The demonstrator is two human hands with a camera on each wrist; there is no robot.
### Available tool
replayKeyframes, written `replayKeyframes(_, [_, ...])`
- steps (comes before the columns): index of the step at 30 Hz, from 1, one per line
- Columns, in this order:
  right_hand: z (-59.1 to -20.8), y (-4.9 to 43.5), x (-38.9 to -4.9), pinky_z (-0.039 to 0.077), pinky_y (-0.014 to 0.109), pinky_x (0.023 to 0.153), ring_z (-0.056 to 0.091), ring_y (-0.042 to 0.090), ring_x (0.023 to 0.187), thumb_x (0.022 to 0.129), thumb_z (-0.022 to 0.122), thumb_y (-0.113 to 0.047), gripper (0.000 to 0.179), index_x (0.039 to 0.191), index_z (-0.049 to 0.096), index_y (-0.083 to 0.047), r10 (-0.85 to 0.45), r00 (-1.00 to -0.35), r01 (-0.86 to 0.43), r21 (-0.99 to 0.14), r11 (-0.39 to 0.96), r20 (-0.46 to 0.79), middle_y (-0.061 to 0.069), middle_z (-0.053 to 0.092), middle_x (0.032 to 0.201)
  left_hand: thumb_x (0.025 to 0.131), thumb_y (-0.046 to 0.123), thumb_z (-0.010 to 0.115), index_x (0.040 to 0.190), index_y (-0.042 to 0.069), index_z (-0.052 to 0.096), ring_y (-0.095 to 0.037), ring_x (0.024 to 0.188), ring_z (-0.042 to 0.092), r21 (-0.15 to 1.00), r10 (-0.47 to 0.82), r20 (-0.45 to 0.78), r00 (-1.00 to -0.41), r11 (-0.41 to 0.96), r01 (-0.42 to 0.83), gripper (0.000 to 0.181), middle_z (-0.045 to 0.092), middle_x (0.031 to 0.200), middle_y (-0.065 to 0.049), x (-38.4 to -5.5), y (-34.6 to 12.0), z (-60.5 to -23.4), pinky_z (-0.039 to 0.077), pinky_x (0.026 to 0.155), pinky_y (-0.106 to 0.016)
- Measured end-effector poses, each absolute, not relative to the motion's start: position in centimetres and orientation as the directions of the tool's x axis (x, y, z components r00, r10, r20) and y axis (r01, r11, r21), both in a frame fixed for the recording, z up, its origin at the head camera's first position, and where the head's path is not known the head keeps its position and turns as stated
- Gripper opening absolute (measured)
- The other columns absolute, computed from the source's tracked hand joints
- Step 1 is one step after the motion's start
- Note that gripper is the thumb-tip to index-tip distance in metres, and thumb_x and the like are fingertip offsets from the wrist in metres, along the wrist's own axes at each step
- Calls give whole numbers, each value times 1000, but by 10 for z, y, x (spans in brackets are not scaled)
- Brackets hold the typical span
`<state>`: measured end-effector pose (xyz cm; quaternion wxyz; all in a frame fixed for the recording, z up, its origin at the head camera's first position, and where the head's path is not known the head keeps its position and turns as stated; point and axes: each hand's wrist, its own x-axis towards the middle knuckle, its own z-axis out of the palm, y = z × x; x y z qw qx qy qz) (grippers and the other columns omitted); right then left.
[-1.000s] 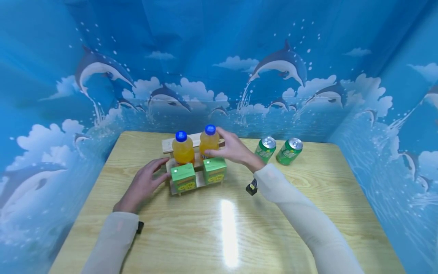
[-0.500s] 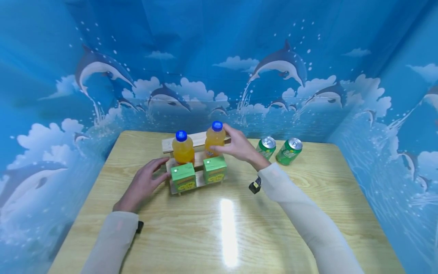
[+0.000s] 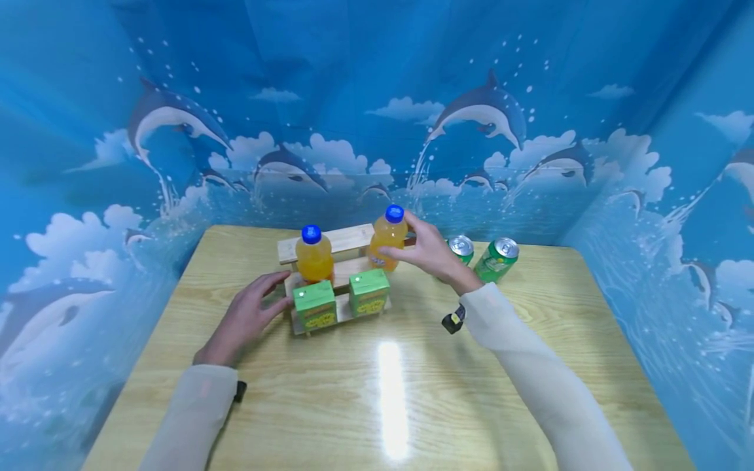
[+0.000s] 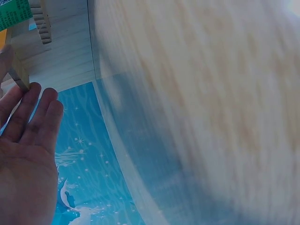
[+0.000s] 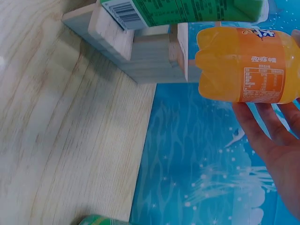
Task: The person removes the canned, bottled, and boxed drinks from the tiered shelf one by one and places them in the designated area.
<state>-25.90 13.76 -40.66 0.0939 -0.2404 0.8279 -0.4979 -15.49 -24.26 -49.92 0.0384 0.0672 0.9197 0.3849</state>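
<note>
My right hand (image 3: 434, 252) grips a bottle of orange soda (image 3: 385, 243) with a blue cap, above the right end of a small stepped wooden rack (image 3: 350, 265). In the right wrist view the bottle's lobed base (image 5: 206, 65) shows in the air just beyond the rack's end. My left hand (image 3: 247, 317) holds the left end of the rack between thumb and fingers; in the left wrist view fingertips meet a wooden corner (image 4: 19, 77). A second orange soda bottle (image 3: 315, 258) stands on the rack's middle step. Two green drink cartons (image 3: 316, 306) occupy the front step.
Two green soda cans (image 3: 497, 260) stand on the wooden table (image 3: 471, 392) to the right, one partly behind my right hand. The back step of the rack (image 3: 351, 237) is a bare plank. A blue dolphin-print curtain (image 3: 377, 98) surrounds the table's back and sides.
My right hand has moved the soda bottle up and to the right, away from its place behind the right carton. My left hand stays at the rack's left end.
</note>
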Motion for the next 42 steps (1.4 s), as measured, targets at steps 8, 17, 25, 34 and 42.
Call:
replayKeyframes(8, [-405, 153, -256, 64, 51, 106, 70, 39, 129, 99, 83, -22, 65, 155, 52, -9, -471, -876, -321, -860, 398, 109, 18, 66, 143, 108, 44, 69, 167, 20, 46, -46, 150, 51, 715, 157, -13, -988, 692, 100, 68, 45, 171, -16, -155, -243, -499, 43, 123, -69])
replayKeyframes(17, [-409, 174, -255, 64, 54, 105, 70, 38, 128, 99, 83, -25, 65, 155, 52, -9, -438, -894, -309, -839, 448, 95, 18, 66, 144, 108, 41, 69, 166, 19, 46, -46, 149, 52, 711, 157, -10, -987, 696, 103, 66, 46, 170, -17, -155, -243, -500, 44, 123, -68])
replayKeyframes(25, [-414, 195, -250, 65, 55, 104, 69, 38, 128, 101, 82, -25, 63, 154, 52, -9, -406, -909, -299, -831, 469, 97, 18, 66, 145, 108, 43, 68, 166, 19, 46, -46, 149, 52, 708, 161, -15, -987, 699, 103, 67, 45, 171, -17, -156, -242, -500, 44, 123, -68])
replayKeyframes(34, [-417, 215, -243, 65, 51, 104, 69, 39, 129, 101, 81, -27, 62, 154, 53, -10, -378, -921, -281, -832, 478, 94, 18, 66, 145, 108, 40, 70, 165, 15, 47, -46, 148, 53, 699, 157, -10, -988, 707, 106, 66, 47, 169, -19, -156, -241, -496, 45, 122, -67])
replayKeyframes(42, [-419, 232, -234, 63, 56, 105, 67, 40, 128, 102, 81, -25, 63, 154, 52, -6, -347, -933, -268, -819, 507, 91, 20, 65, 146, 108, 39, 70, 165, 14, 47, -46, 149, 52, 697, 160, -13, -987, 710, 106, 66, 46, 169, -19, -156, -240, -495, 45, 122, -68])
